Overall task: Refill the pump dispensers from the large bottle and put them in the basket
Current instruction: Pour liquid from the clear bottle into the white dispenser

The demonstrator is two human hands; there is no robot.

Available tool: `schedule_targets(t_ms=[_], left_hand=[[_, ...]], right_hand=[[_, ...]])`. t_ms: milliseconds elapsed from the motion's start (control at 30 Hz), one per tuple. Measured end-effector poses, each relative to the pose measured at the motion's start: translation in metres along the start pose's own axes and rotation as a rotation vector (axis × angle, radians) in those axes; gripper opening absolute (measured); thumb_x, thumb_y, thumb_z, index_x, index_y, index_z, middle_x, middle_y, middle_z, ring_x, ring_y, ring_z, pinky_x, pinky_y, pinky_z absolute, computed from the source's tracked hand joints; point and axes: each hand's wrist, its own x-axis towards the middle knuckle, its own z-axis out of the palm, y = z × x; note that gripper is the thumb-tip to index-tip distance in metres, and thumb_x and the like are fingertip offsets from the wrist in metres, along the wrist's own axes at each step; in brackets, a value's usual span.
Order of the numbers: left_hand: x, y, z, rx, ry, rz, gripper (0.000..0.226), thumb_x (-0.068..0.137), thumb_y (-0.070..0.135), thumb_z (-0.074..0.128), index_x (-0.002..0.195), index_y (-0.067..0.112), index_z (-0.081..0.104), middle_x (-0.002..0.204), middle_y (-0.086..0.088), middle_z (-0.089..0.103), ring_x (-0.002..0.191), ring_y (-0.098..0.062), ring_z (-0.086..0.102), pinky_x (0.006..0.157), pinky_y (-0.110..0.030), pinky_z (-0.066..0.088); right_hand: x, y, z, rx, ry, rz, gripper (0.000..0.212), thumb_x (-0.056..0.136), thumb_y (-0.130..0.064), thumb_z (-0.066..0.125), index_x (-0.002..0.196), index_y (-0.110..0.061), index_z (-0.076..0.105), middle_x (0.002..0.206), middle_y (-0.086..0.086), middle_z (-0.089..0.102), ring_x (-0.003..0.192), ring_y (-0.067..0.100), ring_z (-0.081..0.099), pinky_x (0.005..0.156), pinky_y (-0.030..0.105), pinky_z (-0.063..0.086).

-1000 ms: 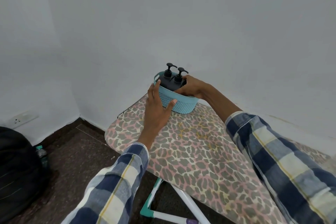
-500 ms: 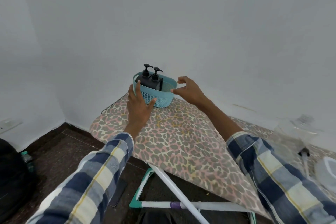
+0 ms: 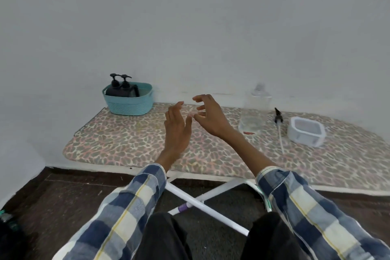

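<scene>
Now both pump dispensers (image 3: pixel 120 88) stand in the basket (image 3: pixel 128 104) far left; left hand (image 3: pixel 177 131) and right hand (image 3: pixel 209 117) hover empty, fingers loosely apart.

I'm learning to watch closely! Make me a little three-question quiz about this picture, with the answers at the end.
1. True or false: the left hand is holding a bottle.
2. How many black pump dispensers stand in the blue basket?
3. The loose pump with its long tube lies between which things? A) the basket and the hands B) the clear bottle and the white container C) both hands

Key
1. False: both it and the right hand hold nothing, above the ironing board.
2. Two.
3. B.
</scene>
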Motion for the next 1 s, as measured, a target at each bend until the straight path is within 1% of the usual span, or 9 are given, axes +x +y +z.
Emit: schedule_targets(t_ms=[200,367,433,500,600,733,800,933,1000], left_hand=[[-0.009,0.052,0.036,-0.089,-0.111,0.092,0.045,0.113,0.047,0.041,0.151,0.023,0.041,0.138,0.000,0.051,0.125,-0.018,0.053,0.104,-0.053,0.049],[-0.012,0.084,0.066,-0.152,-0.179,0.133,0.046,0.114,0.046,0.044,0.151,0.020,0.040,0.139,-0.004,0.047,0.119,-0.021,0.059,0.096,-0.045,0.055],[-0.013,0.098,0.076,-0.185,-0.224,0.117,0.049,0.112,0.047,0.047,0.151,0.019,0.039,0.139,-0.005,0.046,0.113,-0.020,0.061,0.090,-0.039,0.054],[-0.015,0.110,0.085,-0.205,-0.267,0.085,0.054,0.110,0.048,0.051,0.152,0.017,0.037,0.142,-0.007,0.045,0.109,-0.019,0.062,0.086,-0.035,0.050],[-0.018,0.124,0.096,-0.205,-0.318,0.060,0.058,0.109,0.047,0.054,0.153,0.016,0.033,0.147,-0.008,0.043,0.108,-0.019,0.064,0.084,-0.036,0.051],[-0.018,0.131,0.104,-0.188,-0.342,0.041,0.056,0.109,0.044,0.056,0.152,0.017,0.032,0.148,-0.008,0.043,0.105,-0.020,0.065,0.083,-0.039,0.054],[-0.017,0.133,0.106,-0.191,-0.340,0.022,0.055,0.109,0.044,0.056,0.151,0.017,0.032,0.146,-0.008,0.044,0.102,-0.019,0.065,0.082,-0.038,0.053],[-0.015,0.137,0.105,-0.175,-0.329,-0.023,0.055,0.107,0.044,0.060,0.148,0.019,0.033,0.130,-0.003,0.050,0.090,-0.003,0.064,0.073,-0.033,0.050],[-0.013,0.137,0.104,-0.148,-0.312,-0.064,0.056,0.105,0.047,0.062,0.145,0.020,0.033,0.120,0.000,0.055,0.088,-0.008,0.065,0.070,-0.034,0.050]], right_hand=[[-0.050,0.025,-0.058,-0.019,0.252,-0.089,0.030,0.100,-0.010,0.064,0.129,-0.018,0.061,0.126,-0.005,0.058,0.103,0.009,0.065,0.086,0.025,0.059],[-0.082,0.049,-0.114,-0.095,0.590,-0.006,0.015,0.102,-0.017,0.059,0.115,-0.024,0.061,0.103,-0.013,0.064,0.084,0.004,0.064,0.069,0.023,0.052],[-0.093,0.068,-0.133,-0.137,0.718,0.084,0.012,0.101,-0.019,0.059,0.111,-0.026,0.059,0.100,-0.012,0.064,0.084,0.005,0.062,0.069,0.028,0.050],[-0.105,0.094,-0.149,-0.214,0.791,0.210,0.014,0.098,-0.022,0.062,0.110,-0.022,0.057,0.105,-0.004,0.061,0.098,0.017,0.059,0.078,0.039,0.051],[-0.121,0.134,-0.168,-0.402,0.752,0.445,0.040,0.092,-0.038,0.071,0.118,-0.011,0.057,0.121,0.013,0.054,0.117,0.038,0.049,0.091,0.049,0.046],[-0.134,0.169,-0.181,-0.524,0.590,0.704,0.085,0.087,-0.066,0.070,0.141,-0.005,0.047,0.144,0.024,0.044,0.133,0.048,0.040,0.104,0.057,0.042],[-0.137,0.179,-0.183,-0.521,0.538,0.765,0.100,0.085,-0.074,0.068,0.149,-0.004,0.038,0.151,0.027,0.040,0.140,0.049,0.036,0.110,0.060,0.038],[-0.134,0.183,-0.181,-0.516,0.482,0.823,0.118,0.080,-0.083,0.067,0.155,-0.001,0.027,0.154,0.029,0.039,0.144,0.048,0.034,0.113,0.059,0.034],[-0.130,0.183,-0.177,-0.494,0.489,0.827,0.121,0.077,-0.084,0.068,0.155,-0.001,0.026,0.153,0.029,0.039,0.144,0.048,0.034,0.113,0.059,0.034]])
